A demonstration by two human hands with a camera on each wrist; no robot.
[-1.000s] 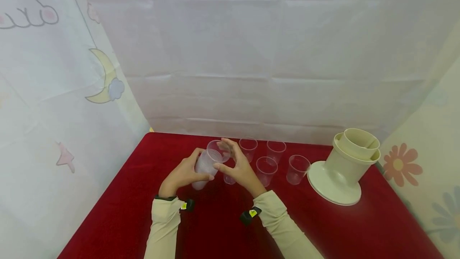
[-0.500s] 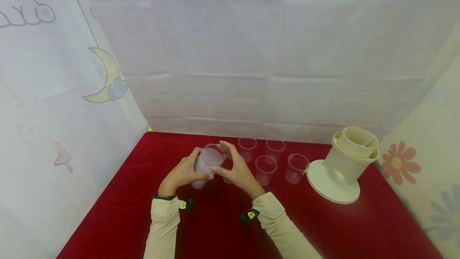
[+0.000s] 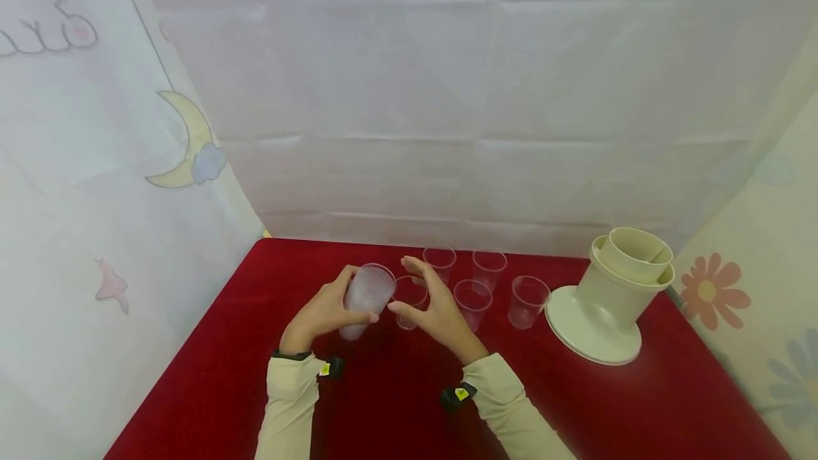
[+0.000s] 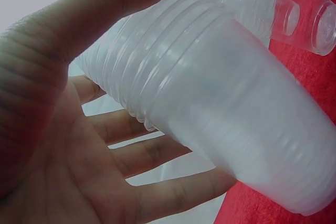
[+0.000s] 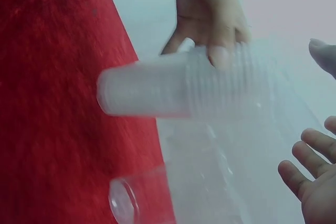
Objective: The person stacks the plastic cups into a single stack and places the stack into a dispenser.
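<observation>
One stack of nested clear plastic cups [image 3: 371,292], tilted over red cloth tabletop [image 3: 211,389]; left hand [image 3: 319,314] grips its side, thumb and fingers round it. Long axis slants, rims up toward right hand [image 3: 445,314], near but apart, holding nothing, thumb and fingers parted.

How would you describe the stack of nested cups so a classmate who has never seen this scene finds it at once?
Start at the red-covered table and find the left hand. In its grip is the tilted stack of clear plastic cups. Unlike the single cups standing upright to its right, it shows many close-set rims nested together.
</observation>
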